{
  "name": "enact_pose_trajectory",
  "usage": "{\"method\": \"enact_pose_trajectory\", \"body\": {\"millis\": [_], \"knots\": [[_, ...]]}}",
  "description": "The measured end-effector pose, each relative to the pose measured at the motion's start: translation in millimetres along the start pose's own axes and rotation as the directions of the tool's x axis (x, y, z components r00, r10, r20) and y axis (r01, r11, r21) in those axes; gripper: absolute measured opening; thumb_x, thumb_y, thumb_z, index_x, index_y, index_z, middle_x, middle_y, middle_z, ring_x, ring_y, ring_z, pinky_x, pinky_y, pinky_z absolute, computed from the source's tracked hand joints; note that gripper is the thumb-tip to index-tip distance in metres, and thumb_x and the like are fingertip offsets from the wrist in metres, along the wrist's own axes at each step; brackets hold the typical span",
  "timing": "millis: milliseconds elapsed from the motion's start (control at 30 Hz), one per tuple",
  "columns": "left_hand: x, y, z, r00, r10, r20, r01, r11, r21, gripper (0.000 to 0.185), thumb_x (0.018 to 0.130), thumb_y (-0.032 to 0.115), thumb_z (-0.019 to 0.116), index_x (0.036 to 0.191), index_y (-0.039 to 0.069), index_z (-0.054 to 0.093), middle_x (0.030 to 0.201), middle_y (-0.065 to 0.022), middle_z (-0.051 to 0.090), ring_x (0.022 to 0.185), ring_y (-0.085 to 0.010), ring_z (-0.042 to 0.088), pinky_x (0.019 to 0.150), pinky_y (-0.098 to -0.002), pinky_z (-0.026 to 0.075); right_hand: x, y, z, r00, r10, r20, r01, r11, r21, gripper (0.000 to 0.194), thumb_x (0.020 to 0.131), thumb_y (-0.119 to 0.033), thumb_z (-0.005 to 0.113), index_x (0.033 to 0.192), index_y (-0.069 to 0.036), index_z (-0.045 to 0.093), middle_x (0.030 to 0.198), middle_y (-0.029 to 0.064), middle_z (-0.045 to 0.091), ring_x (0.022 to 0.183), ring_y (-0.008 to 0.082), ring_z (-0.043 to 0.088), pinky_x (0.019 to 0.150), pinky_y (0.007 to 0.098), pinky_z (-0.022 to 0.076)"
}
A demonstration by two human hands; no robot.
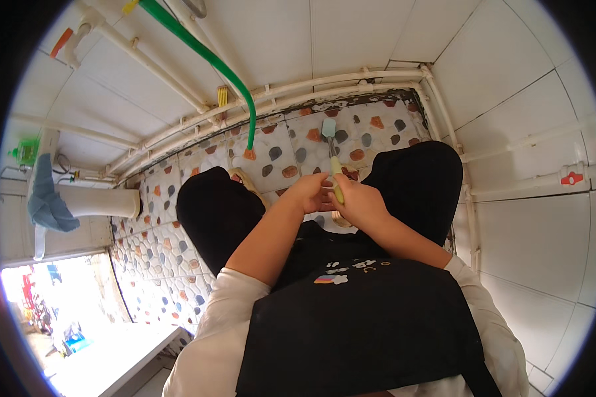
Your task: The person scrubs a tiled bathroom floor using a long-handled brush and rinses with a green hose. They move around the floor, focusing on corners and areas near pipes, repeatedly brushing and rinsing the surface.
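Observation:
My right hand (360,198) is closed around the yellow-green handle of a long-handled brush (329,130), whose pale head points away from me over the pebble-patterned floor tiles (273,171). Beside the handle's lower end is my left hand (313,193), its fingers apart and curved; whether it touches the handle is unclear. Both hands are between my knees, in front of a black apron (367,317) with small printed figures. Part of a sandal shows by each knee.
A green hose (218,64) hangs down to the floor ahead. White pipes (288,94) run along the wall base, with a small yellow brush (222,97) behind them. At left stand a white basin pedestal (104,201) with a blue cloth (52,203) above, and a bright doorway.

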State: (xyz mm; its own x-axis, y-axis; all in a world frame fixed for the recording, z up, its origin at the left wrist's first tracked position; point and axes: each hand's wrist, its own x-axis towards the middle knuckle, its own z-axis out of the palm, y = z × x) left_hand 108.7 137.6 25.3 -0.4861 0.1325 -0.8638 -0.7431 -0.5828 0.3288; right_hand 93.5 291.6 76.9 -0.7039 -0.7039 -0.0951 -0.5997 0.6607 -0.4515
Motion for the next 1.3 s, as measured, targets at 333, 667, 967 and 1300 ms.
{"method": "enact_pose_trajectory", "body": {"millis": [333, 667, 967, 1300], "knots": [[6, 26, -10, 0.996, 0.028, 0.085, -0.021, 0.996, -0.082, 0.036, 0.096, 0.032, 0.049, 0.115, 0.002, 0.049, 0.114, -0.0154, 0.057, 0.096, -0.0272, 0.06, 0.083, -0.0426, 0.052, 26, 13, 0, 0.995, -0.049, 0.084, 0.006, 0.889, 0.458, 0.048, 0.08, -0.014, 0.059, 0.124, 0.001, 0.046, 0.093, 0.0189, 0.065, 0.076, 0.0318, 0.065, 0.066, 0.0408, 0.0514], [-9, 37, -59, 0.986, 0.143, -0.09, -0.1, 0.924, 0.37, 0.04, 0.09, 0.017, 0.055, 0.128, 0.011, 0.045, 0.085, -0.0096, 0.055, 0.075, -0.0192, 0.061, 0.051, -0.026, 0.048, 73, 43, -18, 0.942, 0.083, 0.326, -0.272, 0.759, 0.592, 0.041, 0.085, -0.016, 0.057, 0.121, 0.002, 0.053, 0.1, 0.0138, 0.066, 0.084, 0.0244, 0.064, 0.074, 0.0351, 0.0499], [98, 95, -56, 0.769, 0.603, 0.211, -0.085, -0.231, 0.969, 0.049, 0.087, 0.018, 0.057, 0.133, 0.008, 0.045, 0.106, -0.0219, 0.063, 0.089, -0.035, 0.064, 0.073, -0.0444, 0.049, 126, 49, -77, 0.983, -0.177, -0.051, 0.183, 0.894, 0.41, 0.028, 0.086, -0.016, 0.054, 0.109, -0.001, 0.057, 0.093, 0.0164, 0.064, 0.087, 0.0346, 0.062, 0.074, 0.044, 0.0487], [184, 142, 152, 0.794, 0.551, 0.255, -0.195, -0.167, 0.967, 0.045, 0.089, 0.018, 0.054, 0.132, 0.007, 0.047, 0.106, -0.0216, 0.064, 0.099, -0.0374, 0.061, 0.085, -0.0442, 0.046, 165, 82, -86, 0.93, 0.109, -0.35, 0.095, 0.851, 0.516, 0.018, 0.082, -0.013, 0.054, 0.092, 0.0, 0.06, 0.084, 0.0195, 0.064, 0.082, 0.0381, 0.062, 0.07, 0.0477, 0.0497]]}}
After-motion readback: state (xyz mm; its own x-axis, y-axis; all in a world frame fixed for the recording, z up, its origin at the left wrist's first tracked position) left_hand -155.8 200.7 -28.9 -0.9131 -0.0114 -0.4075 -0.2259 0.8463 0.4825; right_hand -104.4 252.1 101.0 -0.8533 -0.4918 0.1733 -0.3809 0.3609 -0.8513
